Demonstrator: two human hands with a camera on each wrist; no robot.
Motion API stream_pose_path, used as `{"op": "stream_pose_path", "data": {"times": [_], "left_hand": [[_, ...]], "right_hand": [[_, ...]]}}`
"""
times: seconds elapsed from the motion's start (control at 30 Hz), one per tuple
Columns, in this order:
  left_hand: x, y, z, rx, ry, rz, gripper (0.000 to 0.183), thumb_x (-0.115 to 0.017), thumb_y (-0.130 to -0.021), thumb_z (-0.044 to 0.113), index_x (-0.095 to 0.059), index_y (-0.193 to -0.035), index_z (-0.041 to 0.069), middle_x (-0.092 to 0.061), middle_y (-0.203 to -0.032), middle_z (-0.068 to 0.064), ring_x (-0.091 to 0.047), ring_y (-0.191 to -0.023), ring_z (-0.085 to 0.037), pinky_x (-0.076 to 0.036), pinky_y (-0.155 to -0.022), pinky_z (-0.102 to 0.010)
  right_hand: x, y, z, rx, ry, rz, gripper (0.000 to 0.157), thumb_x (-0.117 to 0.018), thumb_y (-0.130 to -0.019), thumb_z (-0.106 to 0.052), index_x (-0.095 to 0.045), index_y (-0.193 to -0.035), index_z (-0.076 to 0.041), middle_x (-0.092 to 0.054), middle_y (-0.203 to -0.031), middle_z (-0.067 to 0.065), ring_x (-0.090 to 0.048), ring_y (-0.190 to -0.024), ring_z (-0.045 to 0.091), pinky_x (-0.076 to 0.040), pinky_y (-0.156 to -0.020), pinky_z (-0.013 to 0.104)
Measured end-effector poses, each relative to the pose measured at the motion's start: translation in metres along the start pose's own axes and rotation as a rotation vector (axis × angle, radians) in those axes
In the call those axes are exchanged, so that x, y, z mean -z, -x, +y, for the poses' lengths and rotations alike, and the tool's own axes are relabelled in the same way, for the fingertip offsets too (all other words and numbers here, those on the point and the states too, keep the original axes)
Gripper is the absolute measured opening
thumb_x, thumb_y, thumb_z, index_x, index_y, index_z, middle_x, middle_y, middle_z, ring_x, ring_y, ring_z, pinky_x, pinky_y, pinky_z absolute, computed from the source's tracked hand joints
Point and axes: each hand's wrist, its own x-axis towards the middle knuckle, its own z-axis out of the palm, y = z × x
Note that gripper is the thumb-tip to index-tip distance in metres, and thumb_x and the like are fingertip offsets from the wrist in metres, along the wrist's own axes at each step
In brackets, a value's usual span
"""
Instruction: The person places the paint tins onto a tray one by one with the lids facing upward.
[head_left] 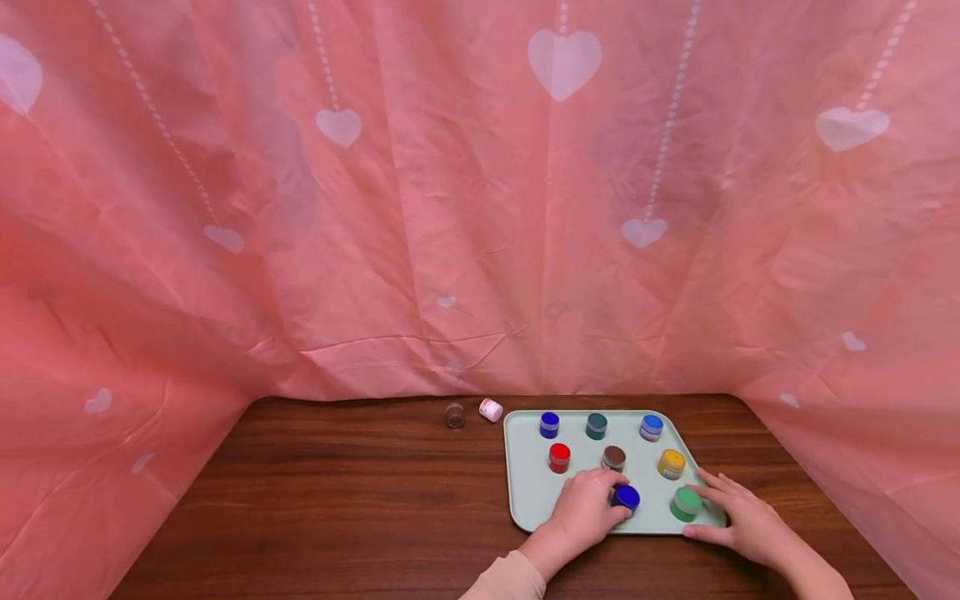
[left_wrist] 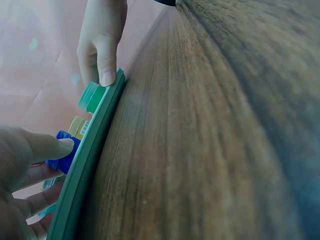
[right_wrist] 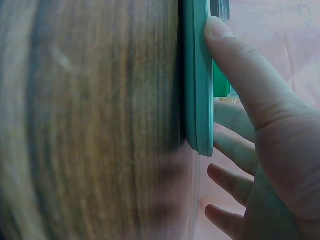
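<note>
Near the front of the pale green tray (head_left: 585, 518), my left hand (head_left: 581, 510) pinches a dark blue paint jar (head_left: 626, 498) between thumb and fingers. The left wrist view shows the thumb on the blue jar (left_wrist: 64, 154). My right hand (head_left: 742, 518) is spread around a green paint jar (head_left: 686, 503) at the tray's front right corner. Its thumb lies by the tray rim and its other fingers are loosely extended. In the right wrist view the hand (right_wrist: 270, 130) partly hides the green jar (right_wrist: 220, 82); whether it touches the jar is unclear.
Behind the hands on the tray stand red (head_left: 559, 457), brown (head_left: 613, 457), yellow (head_left: 671, 463), dark blue (head_left: 550, 425), dark green (head_left: 597, 426) and light blue (head_left: 651, 427) jars. Left of the tray, a clear jar (head_left: 455, 416) and a white-pink jar (head_left: 491, 410) rest on the wooden table (head_left: 337, 483).
</note>
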Motion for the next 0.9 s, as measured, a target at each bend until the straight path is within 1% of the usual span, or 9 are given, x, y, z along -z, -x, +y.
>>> {"op": "stream_pose_path", "data": {"times": [0.17, 0.33, 0.47, 0.57, 0.73, 0.9], "left_hand": [[-0.001, 0.0, 0.001, 0.012, -0.039, 0.0, 0.032, -0.076, -0.082, 0.037, -0.071, -0.113, 0.031, -0.072, -0.104, 0.018, -0.063, -0.086, -0.004, -0.043, -0.072, -0.021], [-0.001, -0.001, 0.001, 0.008, -0.065, -0.002, 0.033, -0.075, -0.083, 0.038, -0.07, -0.115, 0.034, -0.072, -0.105, 0.019, -0.063, -0.086, -0.006, -0.042, -0.071, -0.023], [0.001, -0.001, 0.002, 0.026, -0.048, -0.028, 0.036, -0.075, -0.083, 0.041, -0.069, -0.117, 0.034, -0.072, -0.107, 0.019, -0.061, -0.087, -0.006, -0.041, -0.072, -0.023], [0.004, -0.001, 0.003, 0.029, -0.039, -0.037, 0.038, -0.075, -0.082, 0.043, -0.069, -0.119, 0.033, -0.071, -0.109, 0.018, -0.06, -0.088, -0.006, -0.042, -0.073, -0.023], [0.012, 0.0, 0.003, 0.017, -0.033, -0.027, 0.037, -0.073, -0.084, 0.043, -0.068, -0.119, 0.032, -0.07, -0.115, 0.016, -0.062, -0.093, -0.006, -0.043, -0.074, -0.024], [0.02, -0.001, 0.003, 0.013, 0.005, -0.015, 0.032, -0.071, -0.086, 0.042, -0.069, -0.117, 0.032, -0.07, -0.114, 0.016, -0.064, -0.096, -0.006, -0.045, -0.077, -0.024]], "right_hand": [[0.0, -0.001, 0.0, -0.006, 0.003, -0.006, 0.062, -0.077, -0.074, -0.05, -0.069, -0.118, -0.007, -0.053, -0.136, 0.029, -0.045, -0.124, 0.056, -0.042, -0.089, 0.066], [0.0, 0.0, 0.0, -0.005, 0.003, 0.002, 0.061, -0.078, -0.074, -0.049, -0.069, -0.118, -0.008, -0.054, -0.136, 0.029, -0.046, -0.124, 0.056, -0.042, -0.089, 0.066], [-0.001, 0.0, -0.001, 0.004, -0.001, 0.01, 0.06, -0.078, -0.074, -0.048, -0.069, -0.117, -0.007, -0.054, -0.135, 0.029, -0.046, -0.123, 0.057, -0.042, -0.088, 0.067], [-0.001, 0.0, 0.0, -0.005, -0.003, 0.004, 0.061, -0.078, -0.074, -0.049, -0.069, -0.118, -0.007, -0.054, -0.136, 0.028, -0.045, -0.124, 0.056, -0.042, -0.089, 0.067], [-0.001, -0.001, 0.0, -0.006, -0.006, 0.005, 0.063, -0.077, -0.074, -0.051, -0.069, -0.118, -0.007, -0.054, -0.136, 0.029, -0.045, -0.124, 0.057, -0.041, -0.088, 0.067], [-0.002, 0.0, 0.0, -0.009, -0.005, 0.006, 0.062, -0.077, -0.074, -0.051, -0.069, -0.117, -0.007, -0.054, -0.136, 0.028, -0.045, -0.124, 0.057, -0.041, -0.088, 0.067]]}}
